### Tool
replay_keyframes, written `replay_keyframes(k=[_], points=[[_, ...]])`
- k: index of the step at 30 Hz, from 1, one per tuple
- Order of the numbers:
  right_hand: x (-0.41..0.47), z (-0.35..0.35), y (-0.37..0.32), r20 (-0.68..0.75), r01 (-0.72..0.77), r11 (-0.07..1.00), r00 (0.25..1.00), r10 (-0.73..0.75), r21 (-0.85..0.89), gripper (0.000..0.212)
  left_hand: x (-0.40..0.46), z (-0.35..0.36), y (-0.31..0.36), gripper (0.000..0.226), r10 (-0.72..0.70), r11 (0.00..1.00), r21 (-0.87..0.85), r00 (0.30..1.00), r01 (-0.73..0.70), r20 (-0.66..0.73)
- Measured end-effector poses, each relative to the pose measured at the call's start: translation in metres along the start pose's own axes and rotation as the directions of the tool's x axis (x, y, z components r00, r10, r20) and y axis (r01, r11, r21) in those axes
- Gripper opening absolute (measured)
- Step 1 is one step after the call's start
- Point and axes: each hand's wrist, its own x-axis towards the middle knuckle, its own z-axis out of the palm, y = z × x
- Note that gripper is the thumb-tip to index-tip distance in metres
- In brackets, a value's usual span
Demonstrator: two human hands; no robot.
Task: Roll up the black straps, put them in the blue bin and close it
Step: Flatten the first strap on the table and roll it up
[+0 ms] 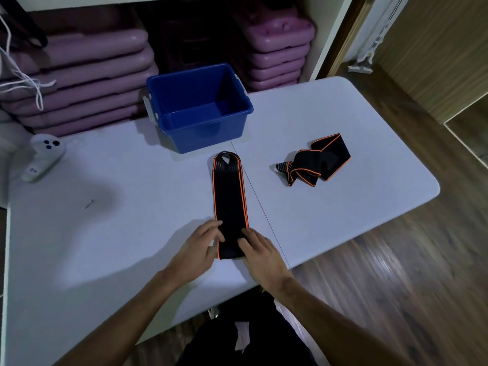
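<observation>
A black strap with orange edging (pixel 229 196) lies flat and straight on the white table (pixel 118 233), its looped end pointing at the blue bin (pixel 200 107). My left hand (pixel 198 249) and my right hand (pixel 261 254) rest on the strap's near end, fingers pressing it from either side. A second black strap (pixel 317 162) lies crumpled to the right. The bin stands open with nothing inside; no lid is in view.
A white controller (pixel 43 157) lies at the table's left edge, and a small screw (pixel 89 204) sits nearby. Stacked purple step platforms (pixel 79 83) fill the shelf behind the bin. White cords (pixel 23 77) hang at the far left. Wooden floor lies to the right.
</observation>
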Motion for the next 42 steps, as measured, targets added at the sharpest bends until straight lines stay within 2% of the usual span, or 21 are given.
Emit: replay_keyframes(k=[2, 3, 6, 10, 12, 14, 18, 21, 23, 25, 26, 29, 31, 33, 36, 38, 42], points=[[-0.003, 0.001, 0.002, 0.027, 0.008, 1.0, 1.0, -0.007, -0.021, 0.039, 0.026, -0.005, 0.001, 0.029, -0.143, 0.987, -0.105, 0.965, 0.123, -0.218], [-0.004, 0.001, 0.002, 0.024, 0.011, 0.999, 1.0, -0.01, -0.031, 0.042, 0.042, -0.005, 0.003, 0.026, -0.25, 0.964, -0.161, 0.93, 0.212, -0.268], [-0.004, 0.0, 0.0, 0.028, 0.016, 0.999, 0.999, -0.015, -0.034, 0.046, 0.084, 0.003, 0.011, 0.03, -0.506, 0.854, -0.275, 0.827, 0.441, -0.245], [-0.011, 0.001, 0.005, -0.03, 0.065, 0.998, 0.997, -0.066, -0.009, 0.04, 0.105, 0.007, 0.012, 0.028, -0.626, 0.77, -0.369, 0.726, 0.52, -0.285], [-0.014, 0.004, 0.007, -0.029, 0.091, 0.992, 0.995, -0.094, -0.084, 0.046, 0.108, 0.007, 0.01, 0.026, -0.621, 0.778, -0.352, 0.723, 0.52, -0.304], [-0.015, 0.007, 0.008, 0.008, 0.122, 0.979, 0.992, -0.123, -0.162, 0.05, 0.107, 0.008, 0.007, 0.023, -0.563, 0.824, -0.281, 0.763, 0.491, -0.317], [-0.014, 0.004, 0.011, -0.043, 0.076, 0.988, 0.996, -0.083, -0.136, 0.044, 0.091, -0.002, 0.002, 0.02, -0.308, 0.949, -0.157, 0.912, 0.274, -0.272], [-0.012, 0.001, 0.013, -0.043, 0.091, 0.984, 0.994, -0.099, -0.152, 0.046, 0.055, -0.012, -0.002, 0.025, -0.089, 0.996, 0.008, 0.968, 0.093, -0.235], [-0.011, 0.0, 0.014, -0.057, 0.077, 0.987, 0.995, -0.086, -0.144, 0.046, 0.019, -0.014, -0.001, 0.037, 0.065, 0.985, 0.166, 0.995, -0.051, -0.082], [-0.01, -0.001, 0.014, -0.087, 0.08, 0.988, 0.992, -0.092, -0.136, 0.044, -0.011, -0.012, 0.001, 0.051, 0.193, 0.913, 0.347, 0.976, -0.216, 0.102], [-0.01, -0.001, 0.014, -0.094, 0.093, 0.987, 0.99, -0.105, -0.129, 0.043, -0.019, -0.009, 0.001, 0.053, 0.232, 0.874, 0.402, 0.962, -0.272, 0.145], [-0.009, -0.002, 0.016, -0.108, 0.124, 0.988, 0.985, -0.133, -0.091, 0.042, -0.019, -0.001, 0.005, 0.042, 0.286, 0.852, 0.436, 0.955, -0.291, 0.079], [-0.007, -0.003, 0.017, -0.116, 0.138, 0.989, 0.983, -0.143, -0.057, 0.041, -0.013, 0.004, 0.01, 0.039, 0.27, 0.846, 0.467, 0.962, -0.258, 0.043], [-0.003, -0.005, 0.018, -0.115, 0.102, 0.99, 0.989, -0.09, 0.099, 0.038, -0.009, 0.005, 0.012, 0.034, 0.241, 0.857, 0.463, 0.97, -0.225, 0.025], [0.008, -0.011, 0.017, -0.044, -0.051, 0.925, 0.996, 0.073, 0.378, 0.034, 0.003, -0.003, 0.013, 0.025, 0.029, 0.987, 0.158, 0.999, -0.025, -0.022], [0.02, -0.012, 0.018, -0.009, -0.148, 0.885, 0.985, 0.17, 0.441, 0.035, 0.018, -0.01, 0.014, 0.022, -0.109, 0.994, -0.014, 0.994, 0.109, -0.003], [0.045, -0.015, 0.023, 0.017, -0.269, 0.81, 0.952, 0.305, 0.522, 0.032, 0.041, -0.01, 0.013, 0.023, -0.272, 0.957, -0.099, 0.962, 0.271, 0.004]])
